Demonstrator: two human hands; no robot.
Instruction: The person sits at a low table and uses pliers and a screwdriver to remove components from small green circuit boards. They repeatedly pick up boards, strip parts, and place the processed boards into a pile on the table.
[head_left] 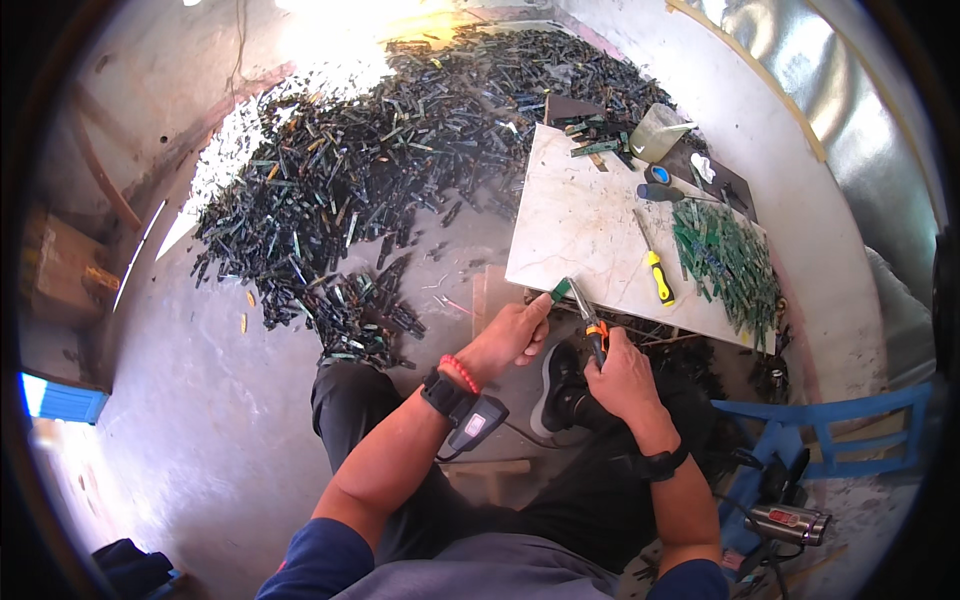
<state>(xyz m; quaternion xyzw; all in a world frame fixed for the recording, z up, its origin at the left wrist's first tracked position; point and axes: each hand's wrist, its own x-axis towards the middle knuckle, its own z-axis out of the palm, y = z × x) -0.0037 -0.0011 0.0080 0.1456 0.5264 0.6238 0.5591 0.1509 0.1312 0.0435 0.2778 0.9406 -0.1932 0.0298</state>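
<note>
Between the thumb and fingers of my left hand (520, 332) is a small green circuit board strip (561, 290), held at the near edge of a white board (580, 215). My right hand (622, 375) is closed round pliers (592, 322) with orange-and-black handles. Their metal jaws reach up to the strip; whether they grip it is too small to tell. On the board, right of the pliers, lies a tool with a yellow-and-black handle (660, 280) and a thin metal blade. Farther right is a pile of green strips (722, 265).
A huge heap of dark strips (400, 130) covers the floor ahead and to the left. Toward the board's far right are a blue-handled screwdriver (658, 192), a tape roll (657, 174) and a translucent cup (654, 135). A blue chair (830, 430) and metal flask (790, 524) stand at right.
</note>
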